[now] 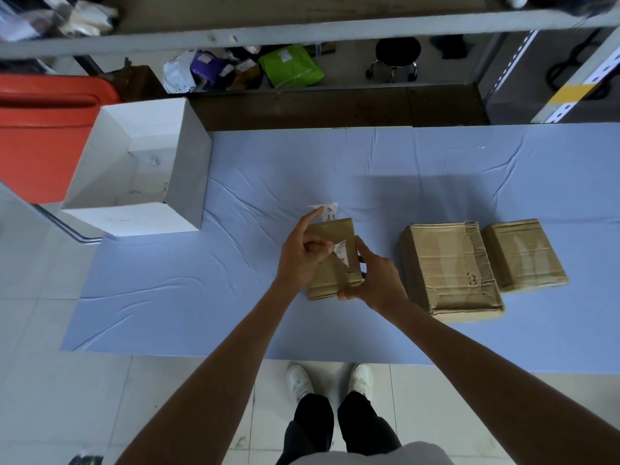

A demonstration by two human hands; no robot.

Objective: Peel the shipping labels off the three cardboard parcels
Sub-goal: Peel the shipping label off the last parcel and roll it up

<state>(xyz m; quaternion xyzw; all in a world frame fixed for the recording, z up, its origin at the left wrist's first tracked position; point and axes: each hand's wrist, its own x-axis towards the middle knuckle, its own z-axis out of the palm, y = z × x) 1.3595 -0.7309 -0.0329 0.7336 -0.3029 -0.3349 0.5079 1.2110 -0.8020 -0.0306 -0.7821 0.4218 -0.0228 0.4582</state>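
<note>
Centrally on sheet (pixel 201 297): small parcel (pixel 332 280), gripped at right edge by right hand (pixel 372 278), fingers curled; label (pixel 342 258) half lifted, pinched by left hand (pixel 302 255). Near right: large parcel (pixel 449 266), third parcel (pixel 523 255) beside it. Open box (pixel 134 169) far left.

Ctr of frame: small parcel (pixel 335 263). Right of it, on cloth (pixel 201 297): mid parcel (pixel 449 270), third parcel (pixel 523 255) just beside, further right. Upper left: open box (pixel 134 169), bin (pixel 40 135) left of it.

A parcel storeroom: far metal shelving (pixel 302 31) holds plastic mailer bags (pixel 291 67); 3 cardboard parcels (pixel 449 266) at the near table (pixel 167 297).
</note>
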